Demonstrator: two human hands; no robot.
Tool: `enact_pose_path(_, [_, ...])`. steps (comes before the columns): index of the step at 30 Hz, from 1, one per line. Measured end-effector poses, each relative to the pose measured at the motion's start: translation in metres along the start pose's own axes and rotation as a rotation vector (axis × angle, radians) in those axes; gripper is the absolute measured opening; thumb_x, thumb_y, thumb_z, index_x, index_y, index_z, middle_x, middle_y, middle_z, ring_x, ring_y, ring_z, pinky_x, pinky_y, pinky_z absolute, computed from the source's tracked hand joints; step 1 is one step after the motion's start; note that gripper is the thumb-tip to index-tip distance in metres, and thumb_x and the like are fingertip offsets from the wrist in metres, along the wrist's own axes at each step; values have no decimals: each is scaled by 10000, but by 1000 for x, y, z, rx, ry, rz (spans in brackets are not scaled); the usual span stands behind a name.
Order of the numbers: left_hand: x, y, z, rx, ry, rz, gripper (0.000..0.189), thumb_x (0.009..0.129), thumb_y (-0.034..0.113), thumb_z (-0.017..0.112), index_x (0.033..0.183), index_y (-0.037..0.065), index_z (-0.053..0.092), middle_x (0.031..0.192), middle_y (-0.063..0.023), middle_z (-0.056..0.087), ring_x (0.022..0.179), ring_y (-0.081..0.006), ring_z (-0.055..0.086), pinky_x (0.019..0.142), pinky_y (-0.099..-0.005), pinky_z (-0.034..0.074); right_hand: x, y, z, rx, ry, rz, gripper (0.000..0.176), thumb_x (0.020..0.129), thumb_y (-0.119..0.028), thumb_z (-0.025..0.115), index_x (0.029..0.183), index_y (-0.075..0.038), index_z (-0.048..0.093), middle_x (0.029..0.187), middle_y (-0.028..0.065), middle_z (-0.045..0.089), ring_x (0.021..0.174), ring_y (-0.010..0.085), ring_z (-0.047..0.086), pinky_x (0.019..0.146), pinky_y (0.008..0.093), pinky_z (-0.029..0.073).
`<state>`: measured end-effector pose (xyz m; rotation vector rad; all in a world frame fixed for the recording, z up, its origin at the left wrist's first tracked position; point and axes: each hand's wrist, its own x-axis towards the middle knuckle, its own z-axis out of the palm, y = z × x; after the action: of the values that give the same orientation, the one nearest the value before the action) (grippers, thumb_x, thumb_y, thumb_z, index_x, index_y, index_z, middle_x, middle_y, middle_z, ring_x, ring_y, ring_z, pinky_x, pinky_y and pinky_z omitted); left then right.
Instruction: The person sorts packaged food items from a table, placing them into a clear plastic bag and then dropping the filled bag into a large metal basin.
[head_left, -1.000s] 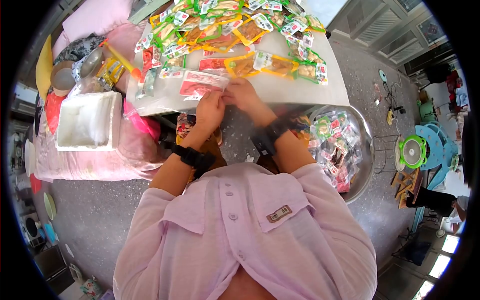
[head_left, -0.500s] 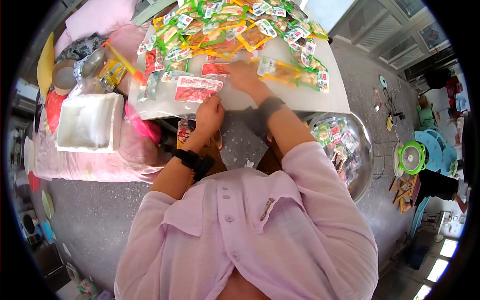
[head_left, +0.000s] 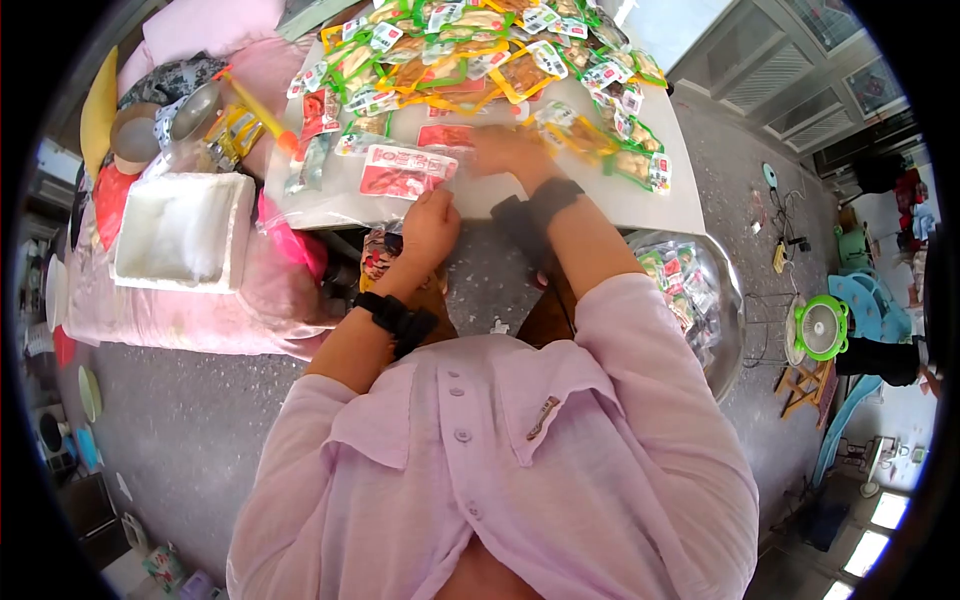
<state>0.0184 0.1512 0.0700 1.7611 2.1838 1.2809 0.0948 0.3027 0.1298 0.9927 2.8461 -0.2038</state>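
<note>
My left hand point(head_left: 432, 225) is closed at the near right corner of a red-and-white food packet point(head_left: 405, 173), which lies flat at the table's front edge. My right hand point(head_left: 508, 155) is over the table just to the right of it, smeared by motion, so its fingers cannot be made out. Beside that hand is a second red packet point(head_left: 446, 137). A blurred yellow-edged packet point(head_left: 575, 130) lies on its other side. Farther back a heap of green- and yellow-edged food packets point(head_left: 440, 72) covers the table.
The white table point(head_left: 660, 208) stands before me. To its right is a metal basin point(head_left: 738, 300) with bagged packets. On the left a white foam box point(head_left: 235, 240) sits on a pink-covered bed point(head_left: 190, 325), near bowls and a yellow-orange toy. A green fan point(head_left: 823, 327) stands farther right.
The view has shifted slightly. The blurred yellow-edged packet near my right hand lies farther back and turned. My left hand stays at the red-and-white packet's corner.
</note>
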Motion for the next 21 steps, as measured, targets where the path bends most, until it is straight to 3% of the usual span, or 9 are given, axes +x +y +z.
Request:
enact_pose_path(4, [1,-2,0,-17,22,3,113,685,77,463,776,31,511,703,-183,516,675,-352,496,599,-418,405,-5,-6,7,-24,115,-26,258,700,-230,452,901,-92,534,939,105,560,910,249,516,821,514,289])
enact_pose_path(7, [1,1,0,-38,42,-14,117,693,83,461,785,32,515,716,-185,521,684,-352,500,605,-415,409,1,-7,15,-52,226,15,214,716,-225,470,854,-76,539,808,125,581,791,271,552,703,429,385])
enact_pose_path(10, [0,3,-2,-36,31,-53,125,698,85,461,798,35,518,731,-185,523,686,-351,502,609,-410,413,6,-2,8,-62,340,56,158,727,-194,444,776,-83,545,723,86,587,709,262,562,630,380,413])
enact_pose_path(13, [2,0,0,-25,18,-57,134,698,85,463,811,39,518,746,-181,524,686,-344,506,612,-400,416,-9,3,3,298,680,-35,148,721,-171,466,753,-45,538,721,107,575,709,268,550,546,300,412])
enact_pose_path(16, [2,1,-5,-62,-12,-97,141,698,102,478,815,32,515,742,-168,524,677,-325,508,604,-379,417,-20,9,3,867,613,-96,173,755,-170,476,711,-4,499,630,64,504,591,150,489,540,282,385])
enact_pose_path(21, [1,9,-17,-262,48,-156,192,711,156,525,839,14,511,710,-111,525,654,-220,519,582,-332,416,-70,6,-8,1271,416,90,139,766,-142,491,717,-16,523,665,21,511,626,90,470,570,221,373])
